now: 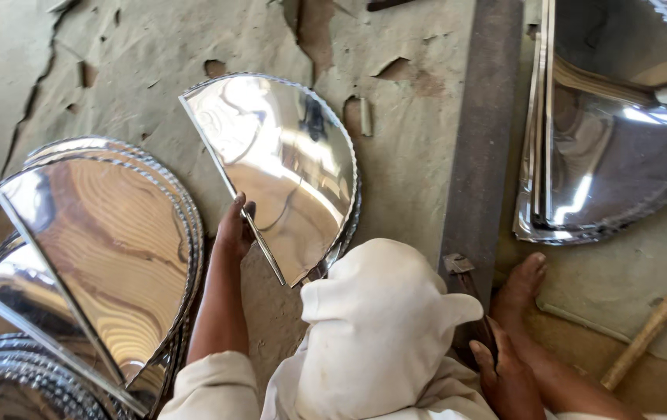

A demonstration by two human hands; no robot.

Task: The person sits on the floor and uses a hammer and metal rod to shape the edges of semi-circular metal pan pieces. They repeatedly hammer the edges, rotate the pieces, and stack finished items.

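My left hand [235,227] grips the straight edge of a shiny half-round metal sheet [287,163] with a scalloped curved rim. The sheet lies tilted over the worn floor covering, with at least one more like it underneath. My right hand [376,319] is wrapped in a white cloth mitt and sits against the sheet's lower corner. The cloth hides its fingers, so its grip is unclear.
A stack of similar polished half-round sheets [108,249] lies at the left, another stack [621,140] at the upper right. A long dark metal bar [481,132] runs between. Bare feet [522,284] and a wooden-handled tool [643,341] are at the lower right.
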